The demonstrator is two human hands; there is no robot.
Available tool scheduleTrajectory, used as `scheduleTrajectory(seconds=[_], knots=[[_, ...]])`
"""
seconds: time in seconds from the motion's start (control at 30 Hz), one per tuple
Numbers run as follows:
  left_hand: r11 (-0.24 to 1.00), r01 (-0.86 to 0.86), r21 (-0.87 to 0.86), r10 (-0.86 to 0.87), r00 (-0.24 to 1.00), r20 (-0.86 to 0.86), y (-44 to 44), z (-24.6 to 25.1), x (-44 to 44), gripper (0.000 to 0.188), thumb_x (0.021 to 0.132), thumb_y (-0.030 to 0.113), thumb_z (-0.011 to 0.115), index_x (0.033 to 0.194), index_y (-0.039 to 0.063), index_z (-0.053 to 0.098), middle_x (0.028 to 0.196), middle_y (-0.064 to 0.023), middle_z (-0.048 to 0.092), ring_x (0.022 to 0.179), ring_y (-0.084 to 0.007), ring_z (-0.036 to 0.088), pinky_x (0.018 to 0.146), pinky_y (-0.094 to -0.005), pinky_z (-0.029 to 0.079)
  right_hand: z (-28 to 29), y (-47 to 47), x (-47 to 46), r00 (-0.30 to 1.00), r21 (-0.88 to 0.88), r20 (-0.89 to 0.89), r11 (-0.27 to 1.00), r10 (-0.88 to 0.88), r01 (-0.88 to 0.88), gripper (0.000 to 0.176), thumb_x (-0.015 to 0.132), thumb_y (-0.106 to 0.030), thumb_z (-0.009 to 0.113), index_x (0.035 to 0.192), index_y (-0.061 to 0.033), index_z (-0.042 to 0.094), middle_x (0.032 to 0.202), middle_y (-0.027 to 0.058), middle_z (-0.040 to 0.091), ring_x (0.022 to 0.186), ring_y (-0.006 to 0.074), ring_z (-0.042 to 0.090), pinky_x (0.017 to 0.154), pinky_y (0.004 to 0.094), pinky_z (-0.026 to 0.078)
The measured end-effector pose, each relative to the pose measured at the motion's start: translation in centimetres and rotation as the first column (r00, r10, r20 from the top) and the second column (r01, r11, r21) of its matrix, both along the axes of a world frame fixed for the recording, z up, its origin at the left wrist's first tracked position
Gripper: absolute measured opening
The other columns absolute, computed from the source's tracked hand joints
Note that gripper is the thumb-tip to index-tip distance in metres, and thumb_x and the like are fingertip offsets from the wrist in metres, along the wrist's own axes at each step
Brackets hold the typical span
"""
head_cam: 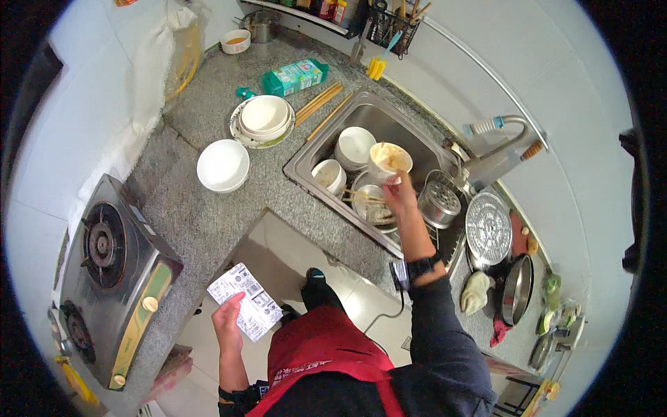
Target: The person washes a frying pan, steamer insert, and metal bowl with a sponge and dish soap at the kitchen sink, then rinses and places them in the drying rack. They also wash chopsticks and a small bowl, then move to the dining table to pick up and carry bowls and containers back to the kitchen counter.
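Note:
My right hand (400,195) grips the rim of a white bowl (390,160) with yellowish residue inside, above the stainless steel sink (301,166). Below it in the sink are stacked white bowls (355,145), a tilted bowl with food remains (329,176), and a metal dish (361,209) with chopsticks across it. A perforated metal basket (440,200) stands by the sink's right side. Over the floor, away from the counter, my left hand (229,318) pinches a white sheet (249,301) bearing print and codes, too small to read.
On the granite counter (182,208) rest a white bowl (223,166), bowls stacked on a plate (264,115), chopsticks (319,103) and a green detergent bottle (295,77) lying down. A gas stove (117,281) is at left. Right of the sink are a round steamer plate (489,228) and a pan (517,290).

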State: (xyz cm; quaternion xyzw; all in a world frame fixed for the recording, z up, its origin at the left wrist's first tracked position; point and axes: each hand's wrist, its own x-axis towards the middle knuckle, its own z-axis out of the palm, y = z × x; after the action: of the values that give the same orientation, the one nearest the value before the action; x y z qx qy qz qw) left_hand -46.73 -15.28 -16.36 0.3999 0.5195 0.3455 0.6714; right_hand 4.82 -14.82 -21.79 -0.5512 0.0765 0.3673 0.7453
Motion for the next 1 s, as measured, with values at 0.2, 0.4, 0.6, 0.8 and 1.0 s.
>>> scheduleTrajectory(seconds=[0.2, 0.4, 0.6, 0.8, 1.0], knots=[[1.000, 0.012, 0.028, -0.011, 0.998, -0.057, 2.4, 1.3, 6.6, 0.030, 0.088, 0.014, 0.056, 0.110, -0.006, 0.063, 0.111, -0.0128, 0.064, 0.105, -0.0170, 0.057, 0.095, -0.0294, 0.039, -9.7, 4.1, 13.1, 0.985, -0.445, 0.153, 0.884, -0.085, 0.146, 0.025, 0.078, -0.030, 0.072, 0.073, -0.0093, 0.058, 0.062, 0.0025, 0.056, 0.049, 0.0137, 0.050, 0.042, 0.0289, 0.038], [0.997, 0.082, -0.002, -0.082, 0.992, -0.093, 4.5, 2.6, 11.5, 0.031, 0.088, 0.015, 0.054, 0.109, -0.005, 0.064, 0.112, -0.0126, 0.063, 0.107, -0.0187, 0.055, 0.097, -0.0307, 0.037, -16.1, 5.5, 19.1, 0.995, -0.467, 0.071, 0.879, -0.073, 0.097, 0.024, 0.075, -0.024, 0.072, 0.086, -0.0065, 0.060, 0.070, 0.0036, 0.058, 0.057, 0.0149, 0.053, 0.049, 0.0271, 0.041], [0.992, 0.122, -0.042, -0.123, 0.992, -0.022, 6.1, 3.1, 14.1, 0.034, 0.087, 0.017, 0.053, 0.112, -0.005, 0.062, 0.114, -0.0127, 0.063, 0.109, -0.0192, 0.055, 0.098, -0.0319, 0.037, -16.2, 1.9, 18.9, 0.811, -0.492, 0.271, 0.799, 0.519, -0.346, 0.021, 0.084, -0.021, 0.060, 0.098, -0.0043, 0.062, 0.075, 0.0008, 0.058, 0.066, 0.0127, 0.054, 0.053, 0.0267, 0.041], [0.976, 0.195, -0.096, -0.173, 0.965, 0.199, 6.0, 3.5, 14.0, 0.032, 0.089, 0.014, 0.053, 0.116, -0.002, 0.060, 0.114, -0.0092, 0.062, 0.107, -0.0160, 0.056, 0.095, -0.0296, 0.040, -8.1, 5.2, 14.2, 0.914, -0.689, 0.188, 0.711, 0.361, -0.139, 0.028, 0.089, -0.023, 0.055, 0.104, -0.0003, 0.062, 0.080, 0.0009, 0.061, 0.074, 0.0118, 0.056, 0.064, 0.0274, 0.043], [0.956, 0.267, -0.119, -0.217, 0.921, 0.324, 4.7, 3.3, 10.7, 0.034, 0.090, 0.016, 0.052, 0.117, -0.003, 0.059, 0.113, -0.0105, 0.062, 0.104, -0.0166, 0.057, 0.094, -0.0303, 0.041, 6.1, -0.5, -4.9, 0.458, -0.352, 0.413, 0.602, 0.787, -0.717, 0.030, 0.087, -0.018, 0.058, 0.114, -0.0061, 0.057, 0.098, 0.0032, 0.065, 0.087, 0.0118, 0.061, 0.072, 0.0248, 0.044]])
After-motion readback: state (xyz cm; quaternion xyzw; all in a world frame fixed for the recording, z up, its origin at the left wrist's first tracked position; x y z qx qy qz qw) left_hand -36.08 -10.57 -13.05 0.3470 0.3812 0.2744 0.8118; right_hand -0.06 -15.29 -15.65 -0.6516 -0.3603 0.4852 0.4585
